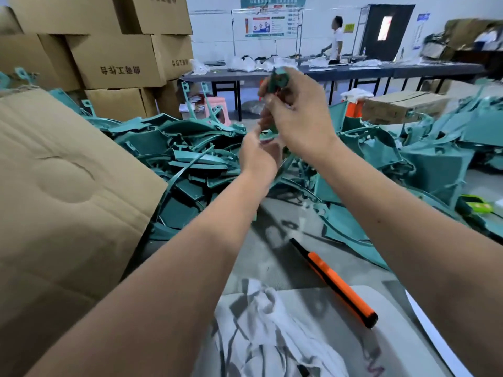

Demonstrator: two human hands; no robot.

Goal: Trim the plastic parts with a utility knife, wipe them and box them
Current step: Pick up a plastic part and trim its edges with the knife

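In the head view, a small teal plastic part [277,80] is held up in front of the camera, gripped by the curled fingers of the right hand [296,115]. The left hand [258,155] is raised just beneath it, its fingers loosely curled toward the part's lower end; whether anything is pinched there cannot be told through the blur. The orange utility knife [336,284] lies untouched on the bench [275,257], beside a white rag [269,330], with a heap of teal parts [190,159] behind and a cardboard box [62,191] at the left. The step is judged to be inspection; next, the knife must be picked up if flash is found.
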